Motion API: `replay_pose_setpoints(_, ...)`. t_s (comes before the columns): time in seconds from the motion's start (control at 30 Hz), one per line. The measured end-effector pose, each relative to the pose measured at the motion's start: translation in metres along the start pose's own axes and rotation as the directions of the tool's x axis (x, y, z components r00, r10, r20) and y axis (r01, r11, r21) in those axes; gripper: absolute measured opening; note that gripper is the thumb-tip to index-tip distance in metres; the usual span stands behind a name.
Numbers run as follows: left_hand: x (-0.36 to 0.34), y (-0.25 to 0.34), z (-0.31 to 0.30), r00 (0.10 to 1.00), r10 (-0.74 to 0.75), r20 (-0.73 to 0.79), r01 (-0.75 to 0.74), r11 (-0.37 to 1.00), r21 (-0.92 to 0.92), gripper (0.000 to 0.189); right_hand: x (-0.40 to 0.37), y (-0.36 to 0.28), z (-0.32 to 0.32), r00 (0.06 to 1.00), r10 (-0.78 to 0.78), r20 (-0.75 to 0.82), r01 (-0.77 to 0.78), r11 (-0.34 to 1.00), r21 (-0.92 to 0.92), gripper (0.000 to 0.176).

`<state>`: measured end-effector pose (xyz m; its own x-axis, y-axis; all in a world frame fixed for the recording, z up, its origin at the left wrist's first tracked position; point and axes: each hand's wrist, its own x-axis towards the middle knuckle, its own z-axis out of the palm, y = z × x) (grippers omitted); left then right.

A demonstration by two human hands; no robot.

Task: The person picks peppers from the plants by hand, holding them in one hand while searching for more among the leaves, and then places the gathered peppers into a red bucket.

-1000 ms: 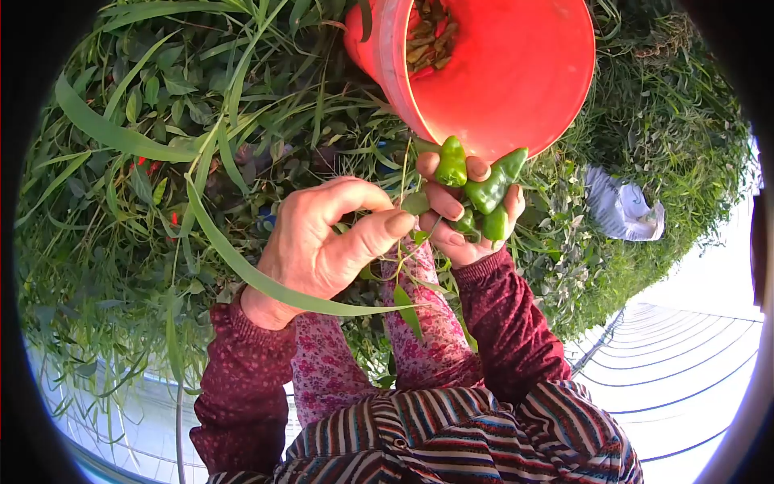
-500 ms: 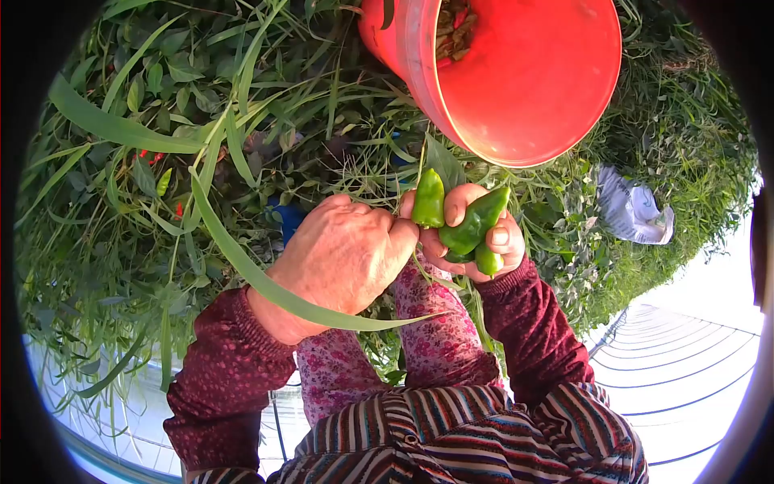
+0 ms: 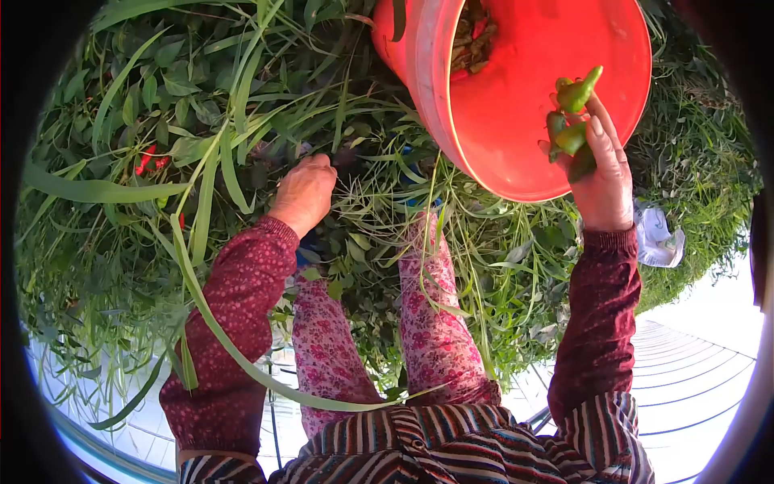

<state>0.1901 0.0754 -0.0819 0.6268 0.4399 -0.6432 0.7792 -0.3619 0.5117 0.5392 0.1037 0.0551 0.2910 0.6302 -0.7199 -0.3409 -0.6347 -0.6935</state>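
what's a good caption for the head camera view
Right hand holding green peppers at the mouth of a red bucket, left hand among the leafy plants.

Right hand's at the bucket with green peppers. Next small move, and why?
I'd probably lower the right hand slightly into the red bucket and open its fingers. The green peppers are in its grasp, in front of the bucket's wide mouth, with nothing visible blocking the way, and a small heap already lies deeper inside.
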Motion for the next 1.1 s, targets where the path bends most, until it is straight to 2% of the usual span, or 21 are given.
replay_pose_setpoints(0.07,0.036,-0.014,0.036,0.992,-0.108,0.062,0.118,0.974,-0.195,0.019,0.016,0.012,-0.007,0.995,0.088,-0.041,-0.096,0.956,-0.277,0.050)
replay_pose_setpoints(0.13,0.069,-0.019,0.052,0.981,-0.186,0.059,0.193,0.970,-0.147,0.026,0.021,0.024,-0.007,0.982,-0.178,-0.063,0.117,0.834,-0.539,0.047)
replay_pose_setpoints(0.17,0.083,-0.024,0.060,0.965,-0.255,0.060,0.260,0.960,-0.101,0.035,0.018,0.029,-0.005,0.975,-0.211,-0.068,0.151,0.858,-0.490,0.045)
replay_pose_setpoints(0.2,0.091,-0.029,0.069,0.964,-0.260,0.058,0.265,0.958,-0.106,0.035,0.011,0.031,0.001,0.976,-0.210,-0.060,0.154,0.856,-0.494,0.045)
replay_pose_setpoints(0.27,0.108,-0.041,0.083,0.992,-0.122,0.008,0.122,0.992,0.032,0.040,-0.002,0.032,0.018,0.981,-0.151,-0.118,0.103,0.934,-0.341,0.044)
replay_pose_setpoints(0.33,0.122,-0.040,0.089,0.989,-0.143,0.030,0.142,0.989,0.034,0.036,-0.012,0.038,0.022,0.986,-0.141,-0.085,0.112,0.953,-0.282,0.041)
replay_pose_setpoints(0.4,0.140,-0.042,0.089,0.919,-0.284,0.273,0.287,0.958,0.029,0.032,-0.022,0.046,0.025,0.991,-0.125,-0.042,0.113,0.972,-0.207,0.039)
replay_pose_setpoints(0.47,0.145,-0.040,0.107,0.935,-0.333,0.123,0.330,0.943,0.046,0.026,-0.026,0.051,0.029,0.989,-0.146,-0.021,0.141,0.979,-0.144,0.034)
replay_pose_setpoints(0.53,0.150,-0.049,0.133,0.921,-0.376,0.106,0.379,0.925,-0.015,0.027,-0.029,0.049,0.036,0.981,-0.186,-0.054,0.179,0.977,-0.119,0.031)
replay_pose_setpoints(0.6,0.138,-0.035,0.096,0.919,-0.332,0.210,0.356,0.931,-0.085,0.029,-0.031,0.046,0.037,0.981,-0.195,-0.014,0.193,0.979,-0.068,0.030)
replay_pose_setpoints(0.67,0.130,-0.034,0.095,0.971,-0.210,0.112,0.229,0.953,-0.198,0.028,-0.036,0.043,0.041,0.978,-0.210,-0.020,0.209,0.977,-0.040,0.028)
replay_pose_setpoints(0.73,0.116,-0.029,0.088,0.990,-0.137,0.036,0.142,0.963,-0.229,0.025,-0.045,0.039,0.046,0.974,-0.226,-0.029,0.224,0.973,-0.046,0.028)
replay_pose_setpoints(0.8,0.100,-0.025,0.085,0.983,-0.165,-0.082,0.142,0.963,-0.229,0.021,-0.053,0.035,0.062,0.978,-0.189,0.094,0.192,0.981,-0.022,0.029)
replay_pose_setpoints(0.83,0.100,-0.025,0.091,0.966,-0.226,-0.127,0.189,0.949,-0.251,0.019,-0.058,0.034,0.073,0.960,-0.186,0.211,0.198,0.979,-0.037,0.033)
replay_pose_setpoints(0.87,0.094,-0.026,0.100,0.962,-0.208,-0.175,0.178,0.969,-0.171,0.019,-0.064,0.037,0.084,0.955,-0.145,0.260,0.160,0.986,-0.038,0.032)
replay_pose_setpoints(0.9,0.077,-0.013,0.077,0.943,-0.298,-0.149,0.256,0.934,-0.248,0.022,-0.067,0.044,0.095,0.945,-0.088,0.315,0.103,0.994,-0.032,0.030)
replay_pose_setpoints(0.93,0.049,0.000,0.050,0.909,-0.401,-0.117,0.346,0.879,-0.328,0.026,-0.072,0.055,0.118,0.911,0.130,0.390,-0.097,0.990,-0.105,0.026)
replay_pose_setpoints(0.97,0.031,0.004,0.046,0.874,-0.442,-0.201,0.322,0.838,-0.440,0.030,-0.071,0.066,0.125,0.873,0.264,0.409,-0.206,0.962,-0.180,0.025)
replay_pose_setpoints(1.03,0.001,0.012,0.045,0.796,-0.480,-0.368,0.197,0.782,-0.592,0.041,-0.069,0.100,0.132,0.842,0.393,0.370,-0.301,0.911,-0.282,0.027)
replay_pose_setpoints(1.07,-0.025,0.022,0.015,0.828,-0.480,-0.291,0.192,0.729,-0.657,0.048,-0.066,0.116,0.134,0.833,0.439,0.337,-0.333,0.884,-0.329,0.029)
replay_pose_setpoints(1.1,-0.045,0.030,-0.009,0.852,-0.472,-0.227,0.213,0.708,-0.673,0.054,-0.066,0.130,0.140,0.865,0.408,0.292,-0.312,0.893,-0.323,0.032)
